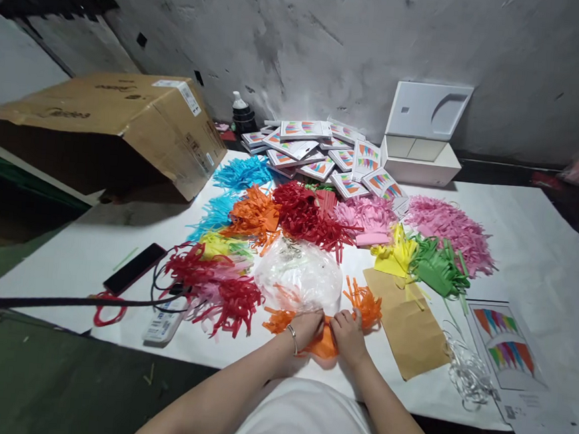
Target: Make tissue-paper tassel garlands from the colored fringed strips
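Note:
An orange fringed paper piece (324, 342) lies near the table's front edge, between my hands, with fringe showing beyond both. My left hand (305, 328), a bracelet on its wrist, has its fingers closed on the left part of the orange paper. On the right part, my right hand (349, 334) grips the same paper with bent fingers. A clear plastic bag (299, 274) sits just beyond my hands. More orange fringe (363, 303) spreads out to the right of my right hand.
Fringed bundles in red (309, 215), pink (449, 229), green (439, 265) and other colours arc across the table. Brown paper (408, 330), silver ties (470, 375) and a flat printed sleeve (507, 341) lie right. A phone (135, 268) and cardboard box (126, 124) are left; printed packs (301, 129) are piled behind.

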The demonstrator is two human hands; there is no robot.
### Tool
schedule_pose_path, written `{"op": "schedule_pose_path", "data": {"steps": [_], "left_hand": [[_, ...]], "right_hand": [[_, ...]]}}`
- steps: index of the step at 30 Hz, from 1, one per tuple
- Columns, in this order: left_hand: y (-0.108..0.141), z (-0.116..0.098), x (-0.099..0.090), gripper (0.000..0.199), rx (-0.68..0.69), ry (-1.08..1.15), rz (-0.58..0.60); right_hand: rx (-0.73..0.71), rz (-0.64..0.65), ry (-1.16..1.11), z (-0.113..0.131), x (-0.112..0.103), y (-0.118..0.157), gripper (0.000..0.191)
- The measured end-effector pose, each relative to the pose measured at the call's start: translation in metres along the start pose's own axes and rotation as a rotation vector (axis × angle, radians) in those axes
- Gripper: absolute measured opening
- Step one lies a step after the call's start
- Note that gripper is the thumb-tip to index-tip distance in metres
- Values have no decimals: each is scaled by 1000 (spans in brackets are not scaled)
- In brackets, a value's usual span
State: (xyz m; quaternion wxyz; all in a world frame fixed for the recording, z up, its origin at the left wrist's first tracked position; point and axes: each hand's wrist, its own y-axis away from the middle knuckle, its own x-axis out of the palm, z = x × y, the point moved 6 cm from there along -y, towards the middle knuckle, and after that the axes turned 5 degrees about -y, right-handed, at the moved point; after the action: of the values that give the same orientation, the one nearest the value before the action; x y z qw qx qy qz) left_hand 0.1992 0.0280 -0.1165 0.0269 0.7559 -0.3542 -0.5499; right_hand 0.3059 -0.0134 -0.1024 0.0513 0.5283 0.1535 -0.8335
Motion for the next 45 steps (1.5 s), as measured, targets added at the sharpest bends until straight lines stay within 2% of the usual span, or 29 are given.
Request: {"op": "schedule_pose_path", "data": {"steps": [1,4,6,9,11,15,17,18,19,21,23,24,25,26,28,31,33,36,39,43,45], "left_hand": [[3,-2,1,17,51,-5,-16],[20,-17,11,14,355,-89,-121],[30,-24,20,13,498,-148,-205],[36,-23,25,15,490,-172,-301],[36,-22,23,14,475,-172,-336],[34,-22,16,14,445,-117,-284],[34,-23,9,13,423,-40,-226],[37,-24,2,13,416,17,-194],[42,-26,-7,12,411,88,-170],[56,-28,-34,16,387,273,-187],[74,-22,-73,23,295,493,-348],[83,-17,-93,24,238,599,-453],[90,-12,-108,26,187,675,-509],[94,-7,-118,26,138,750,-509],[93,4,-123,23,41,944,-368],[90,24,-109,27,-104,1283,-101],[93,39,-102,33,-151,1440,-20],[101,54,-99,35,-150,1548,32],[103,67,-104,37,-173,1590,-49],[97,83,-112,38,-247,1599,-379],[92,87,-112,34,-253,1544,-466]], "right_hand": [[-2,-13,-13,0,0,0,21],[21,-78,-60,0,-1,0,20],[78,-156,-88,-4,-7,0,20],[239,-348,-108,-28,-27,4,22],[374,-525,-111,-56,-51,10,28],[588,-892,-111,-111,-117,32,47],[640,-1018,-107,-123,-149,41,50],[632,-1040,-103,-122,-163,42,47],[577,-1011,-97,-115,-173,38,41],[252,-740,-105,-80,-178,14,27],[-160,-385,-130,-22,-163,-8,21],[-309,-258,-137,6,-153,-16,25],[-412,-183,-139,31,-146,-23,29],[-472,-136,-144,52,-139,-30,32],[-520,-107,-167,85,-129,-46,34],[-488,-110,-243,113,-122,-68,34],[-457,-125,-313,121,-119,-77,31],[-412,-138,-417,130,-109,-85,26],[-228,-114,-579,132,-90,-93,22],[202,-52,-918,129,-54,-100,24],[325,-29,-1025,130,-41,-101,24]]}}
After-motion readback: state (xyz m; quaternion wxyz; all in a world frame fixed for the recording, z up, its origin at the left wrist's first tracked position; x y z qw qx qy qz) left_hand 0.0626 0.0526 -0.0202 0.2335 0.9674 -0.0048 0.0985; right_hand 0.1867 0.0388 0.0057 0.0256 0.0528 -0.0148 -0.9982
